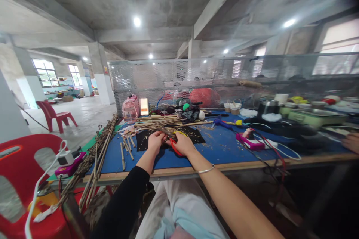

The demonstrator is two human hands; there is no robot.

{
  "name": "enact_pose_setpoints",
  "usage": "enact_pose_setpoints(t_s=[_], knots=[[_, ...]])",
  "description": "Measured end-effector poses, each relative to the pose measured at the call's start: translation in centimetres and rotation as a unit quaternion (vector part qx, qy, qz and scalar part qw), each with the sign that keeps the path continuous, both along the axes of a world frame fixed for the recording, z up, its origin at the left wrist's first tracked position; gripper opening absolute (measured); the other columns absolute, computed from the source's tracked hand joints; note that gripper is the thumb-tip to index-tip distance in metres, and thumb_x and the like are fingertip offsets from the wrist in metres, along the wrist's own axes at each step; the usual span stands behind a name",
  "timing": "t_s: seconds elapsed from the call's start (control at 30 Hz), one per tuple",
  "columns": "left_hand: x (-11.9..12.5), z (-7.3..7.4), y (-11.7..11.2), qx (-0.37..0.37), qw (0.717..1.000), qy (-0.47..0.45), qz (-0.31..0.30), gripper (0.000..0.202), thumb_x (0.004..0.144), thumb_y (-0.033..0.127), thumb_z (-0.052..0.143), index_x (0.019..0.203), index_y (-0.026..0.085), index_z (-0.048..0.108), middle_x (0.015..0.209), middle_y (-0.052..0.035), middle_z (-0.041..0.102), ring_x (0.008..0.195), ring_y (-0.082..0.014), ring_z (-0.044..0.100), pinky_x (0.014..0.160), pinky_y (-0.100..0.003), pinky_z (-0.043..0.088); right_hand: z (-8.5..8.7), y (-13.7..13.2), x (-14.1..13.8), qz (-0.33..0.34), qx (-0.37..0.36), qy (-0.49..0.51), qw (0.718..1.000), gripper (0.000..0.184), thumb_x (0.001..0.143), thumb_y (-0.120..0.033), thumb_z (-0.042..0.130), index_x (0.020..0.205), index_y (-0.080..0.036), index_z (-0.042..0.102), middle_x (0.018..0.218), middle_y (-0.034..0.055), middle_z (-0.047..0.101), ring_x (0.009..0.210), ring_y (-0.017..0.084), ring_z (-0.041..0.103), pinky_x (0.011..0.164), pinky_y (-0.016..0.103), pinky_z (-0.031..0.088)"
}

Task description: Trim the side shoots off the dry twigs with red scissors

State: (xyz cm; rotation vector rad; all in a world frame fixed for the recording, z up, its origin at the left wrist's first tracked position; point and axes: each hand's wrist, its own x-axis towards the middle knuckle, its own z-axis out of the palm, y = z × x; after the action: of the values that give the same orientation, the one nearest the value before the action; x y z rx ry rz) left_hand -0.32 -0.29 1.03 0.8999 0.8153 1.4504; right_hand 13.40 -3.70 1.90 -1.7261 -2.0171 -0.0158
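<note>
Over a black cloth [198, 136] on the blue tabletop [168, 162], both hands work close together. My right hand [182, 144] is closed around scissors [176, 150] with red and yellow handles. Their blades are hard to make out among the fingers. My left hand [156, 141] pinches something thin beside them, perhaps a piece of dry stem, mostly hidden by the fingers. Pale clippings lie scattered over the cloth. Short cut sticks [122, 156] rest left of it, and longer thin sticks [168, 121] lie behind.
A bundle of dried stalks [98, 153] hangs over the table's left edge. Purple power strips [249, 142] with cables sit at right and left. A pink backpack [130, 108] stands by the mesh partition [157, 78]. Another person's hand [352, 142] shows at far right. Red chairs [25, 157] stand left.
</note>
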Motion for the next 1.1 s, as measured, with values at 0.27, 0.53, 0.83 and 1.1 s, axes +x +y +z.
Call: enact_pose_setpoints(t_s=[0.27, 0.53, 0.83, 1.1], knots=[[-0.07, 0.16, -0.05, 0.002, 0.999, 0.006, 0.039, 0.008, 0.063, 0.01, 0.065, 0.07, 0.009, 0.064, 0.061, -0.0024, 0.061, 0.05, -0.005, 0.053, 0.053, -0.017, 0.044, -0.4, 0.21, -0.05, -0.021, -0.024, -0.024, 0.999, 0.063, 0.068, -0.075, 0.036, 0.089, -0.019, 0.057, 0.086, 0.0099, 0.065, 0.082, 0.023, 0.061, 0.068, 0.029, 0.04], [-0.15, 0.02, 0.21, -0.011, 0.998, -0.01, 0.062, 0.017, 0.063, 0.008, 0.067, 0.079, 0.009, 0.064, 0.065, -0.0023, 0.062, 0.052, -0.0046, 0.053, 0.058, -0.018, 0.046, -0.49, 0.42, -0.1, -0.039, -0.023, -0.013, 0.999, 0.06, 0.071, -0.073, 0.035, 0.085, -0.02, 0.058, 0.084, 0.0098, 0.065, 0.081, 0.023, 0.061, 0.068, 0.029, 0.041], [-0.18, 0.15, 0.19, -0.03, 0.998, -0.059, 0.002, 0.008, 0.074, 0.017, 0.06, 0.072, 0.01, 0.06, 0.059, -0.0008, 0.056, 0.047, -0.0024, 0.051, 0.047, -0.012, 0.043, -0.35, 0.07, -0.06, 0.011, 0.001, 0.021, 1.0, 0.053, 0.071, -0.066, 0.044, 0.096, -0.021, 0.052, 0.095, 0.0063, 0.062, 0.086, 0.02, 0.059, 0.067, 0.027, 0.039], [-0.24, 0.29, -0.02, -0.034, 0.997, -0.064, -0.013, 0.013, 0.071, 0.022, 0.064, 0.072, 0.01, 0.06, 0.057, -0.0002, 0.055, 0.044, -0.0028, 0.049, 0.043, -0.012, 0.041, -0.53, 0.32, -0.07, 0.044, 0.026, 0.044, 0.998, 0.051, 0.07, -0.06, 0.051, 0.096, -0.016, 0.052, 0.098, 0.0085, 0.059, 0.092, 0.019, 0.054, 0.076, 0.027, 0.038]])
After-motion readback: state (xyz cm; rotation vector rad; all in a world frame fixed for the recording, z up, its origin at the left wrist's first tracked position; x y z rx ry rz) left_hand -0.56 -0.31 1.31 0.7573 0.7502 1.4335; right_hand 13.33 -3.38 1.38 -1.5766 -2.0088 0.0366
